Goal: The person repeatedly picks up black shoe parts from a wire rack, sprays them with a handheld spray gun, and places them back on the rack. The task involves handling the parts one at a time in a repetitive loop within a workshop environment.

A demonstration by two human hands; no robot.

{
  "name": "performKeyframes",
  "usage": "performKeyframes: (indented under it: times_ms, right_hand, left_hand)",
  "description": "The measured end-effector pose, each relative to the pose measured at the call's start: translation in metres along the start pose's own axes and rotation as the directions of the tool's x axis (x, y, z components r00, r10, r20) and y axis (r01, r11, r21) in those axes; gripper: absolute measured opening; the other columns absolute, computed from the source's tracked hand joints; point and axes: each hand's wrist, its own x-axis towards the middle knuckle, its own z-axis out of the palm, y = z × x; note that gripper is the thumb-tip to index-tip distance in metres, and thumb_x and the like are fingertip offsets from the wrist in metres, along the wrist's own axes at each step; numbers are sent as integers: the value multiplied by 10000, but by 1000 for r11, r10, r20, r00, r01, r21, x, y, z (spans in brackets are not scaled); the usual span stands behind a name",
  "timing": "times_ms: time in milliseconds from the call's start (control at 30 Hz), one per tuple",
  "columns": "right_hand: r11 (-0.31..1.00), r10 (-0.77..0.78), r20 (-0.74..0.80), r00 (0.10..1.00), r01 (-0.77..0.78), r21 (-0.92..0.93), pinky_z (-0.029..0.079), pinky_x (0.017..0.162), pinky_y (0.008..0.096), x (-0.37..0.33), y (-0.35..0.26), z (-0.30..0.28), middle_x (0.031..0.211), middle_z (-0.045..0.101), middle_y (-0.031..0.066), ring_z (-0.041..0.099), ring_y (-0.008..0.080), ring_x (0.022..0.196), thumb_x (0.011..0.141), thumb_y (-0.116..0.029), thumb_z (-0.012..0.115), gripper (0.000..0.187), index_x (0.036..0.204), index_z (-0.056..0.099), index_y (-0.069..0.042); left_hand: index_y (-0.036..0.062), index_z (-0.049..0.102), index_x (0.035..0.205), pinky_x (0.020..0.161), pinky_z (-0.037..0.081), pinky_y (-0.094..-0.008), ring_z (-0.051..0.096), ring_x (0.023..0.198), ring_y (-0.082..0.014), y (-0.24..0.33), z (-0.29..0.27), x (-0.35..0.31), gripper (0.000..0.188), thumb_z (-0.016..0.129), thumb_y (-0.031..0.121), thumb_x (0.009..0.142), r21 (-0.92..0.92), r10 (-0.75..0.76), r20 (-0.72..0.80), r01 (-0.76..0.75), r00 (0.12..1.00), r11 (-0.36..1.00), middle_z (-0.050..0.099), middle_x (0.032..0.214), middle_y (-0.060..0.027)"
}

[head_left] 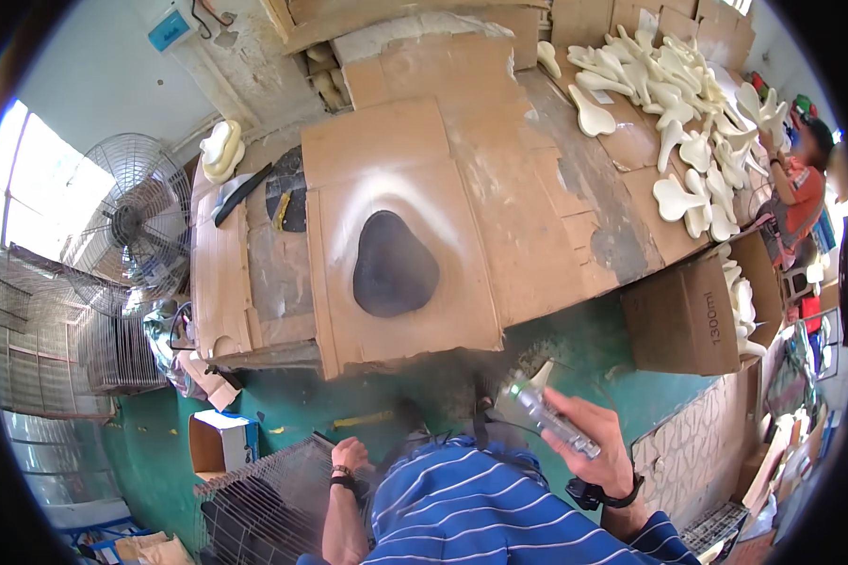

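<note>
My right hand (pixel 589 438) is closed around a silver spray gun (pixel 546 414) with a greenish front end, held in front of my body, short of the table's near edge. My left hand (pixel 351 456) hangs low beside a wire rack (pixel 264 490); its fingers are too small and blurred to read. On a cardboard sheet (pixel 339 207) in the middle of the table lies a dark, rounded triangular saddle cover (pixel 396 266). A whitish coating spreads over the cardboard around its far side.
Cream saddle-shaped foam pads (pixel 669 85) pile up at the table's far right; more fill a cardboard box (pixel 683 311) below. A person (pixel 801 198) handles pads there. Left stand a large fan (pixel 127 221) and a foam stack (pixel 221 151). A black-handled tool (pixel 242 195) lies nearby.
</note>
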Motion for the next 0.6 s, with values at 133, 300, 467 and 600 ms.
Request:
performKeyframes:
  times_ms: [133,300,467,600]
  right_hand:
    - [998,36,91,995,-32,-44,524,698,352,0,7,-9,937,685,187,666,334,777,735,46,738,597,1310,592,-24]
    - [996,77,-61,995,-80,-41,510,672,330,-11,16,-18,893,679,164,652,278,727,763,20,745,520,1267,620,-1]
    - [991,133,-78,988,-135,-14,501,651,318,-22,23,-26,849,664,160,636,286,695,739,32,749,540,1263,626,-7]
    - [995,100,-23,995,-100,-13,498,642,325,-18,15,-33,832,654,165,639,295,693,719,35,757,562,1265,628,-12]
  left_hand:
    - [-18,568,1233,560,562,-348,664,687,-211,8,6,19,360,620,89,894,80,141,74,-147,987,986,673,898,-117]
    - [0,633,1168,561,544,-283,655,712,-149,86,77,10,294,634,85,887,201,363,34,-362,931,910,676,883,-74]
    - [17,636,1162,584,529,-259,648,735,-131,156,147,33,261,622,73,907,121,531,17,-528,847,840,674,877,-59]
    - [31,656,1135,680,532,-307,650,790,-150,180,172,108,254,623,73,887,243,671,-61,-641,739,728,687,875,-63]
